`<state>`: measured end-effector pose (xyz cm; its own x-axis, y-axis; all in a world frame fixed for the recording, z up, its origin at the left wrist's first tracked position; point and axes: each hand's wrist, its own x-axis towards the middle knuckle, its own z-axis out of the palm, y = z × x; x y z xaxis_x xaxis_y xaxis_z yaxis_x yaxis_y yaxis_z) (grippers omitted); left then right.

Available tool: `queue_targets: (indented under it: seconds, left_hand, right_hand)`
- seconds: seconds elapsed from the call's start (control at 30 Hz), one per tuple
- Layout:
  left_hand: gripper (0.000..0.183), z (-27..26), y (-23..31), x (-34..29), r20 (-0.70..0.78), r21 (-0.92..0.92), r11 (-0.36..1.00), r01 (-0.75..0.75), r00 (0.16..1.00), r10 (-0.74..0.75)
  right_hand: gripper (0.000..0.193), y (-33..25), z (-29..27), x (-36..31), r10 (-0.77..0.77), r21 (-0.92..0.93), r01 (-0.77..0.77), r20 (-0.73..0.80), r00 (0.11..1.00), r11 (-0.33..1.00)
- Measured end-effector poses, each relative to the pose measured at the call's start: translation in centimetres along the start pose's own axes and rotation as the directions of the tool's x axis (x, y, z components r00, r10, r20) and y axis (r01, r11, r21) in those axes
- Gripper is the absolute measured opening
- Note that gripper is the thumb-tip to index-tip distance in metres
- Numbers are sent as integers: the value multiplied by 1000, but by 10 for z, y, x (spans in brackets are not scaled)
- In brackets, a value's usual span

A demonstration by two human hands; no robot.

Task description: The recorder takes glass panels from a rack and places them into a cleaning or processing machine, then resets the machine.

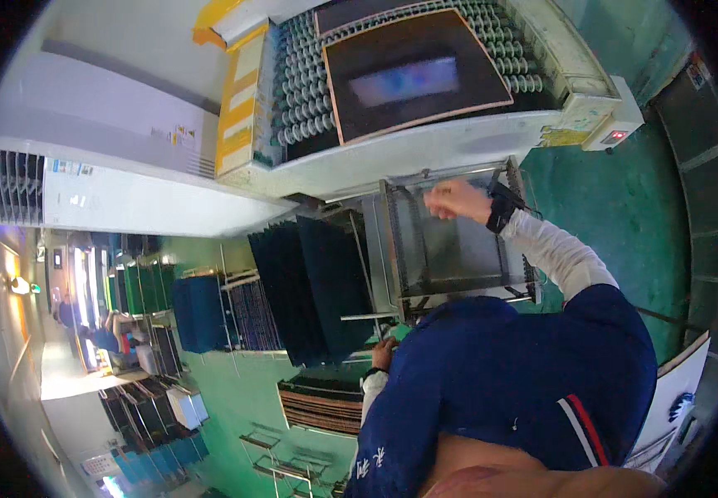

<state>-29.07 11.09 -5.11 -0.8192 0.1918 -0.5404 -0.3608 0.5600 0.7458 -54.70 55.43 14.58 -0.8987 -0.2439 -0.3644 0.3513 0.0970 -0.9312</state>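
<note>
My right hand (pixel 457 201), with a black band at the wrist, hangs over a metal frame cart (pixel 458 286) in front of the conveyor machine. Its fingers are curled in, and nothing shows in them. Low on my left side, my left hand (pixel 384 353) is closed at the end of a metal rack bar (pixel 367 316), its fingertips partly hidden. Beside that bar, several large dark panels (pixel 309 282) stand upright. On the machine's rollers (pixel 305 91) lies a dark, copper-edged panel (pixel 417 79) with a bluish light reflection.
A white cabinet (pixel 126 191) with a vent stands to the left. Racks of blue panels (pixel 198 314) and brown-edged boards (pixel 320 407) stand on the green floor (pixel 230 390). A control box (pixel 616 116) juts from the machine's right end. People (pixel 105 336) are far left.
</note>
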Motion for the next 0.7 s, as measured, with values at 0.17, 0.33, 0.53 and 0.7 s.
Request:
queue_targets:
  seconds: [0.17,0.33,0.53,0.7]
  left_hand:
    - [36,-2,42,5,-12,-275,900,338,935,-354]
    - [40,10,-11,10,-54,-248,934,258,959,-280]
    - [31,12,-25,13,-40,-252,936,244,964,-262]
    - [33,22,-46,13,8,-587,739,330,915,-402]
  right_hand:
    - [43,80,35,-43,107,-675,330,519,848,660]
    - [42,92,60,-88,69,-693,284,434,898,662]
    - [20,99,85,-98,121,-894,295,352,928,337]
    - [11,64,82,-111,-127,-830,428,410,903,359]
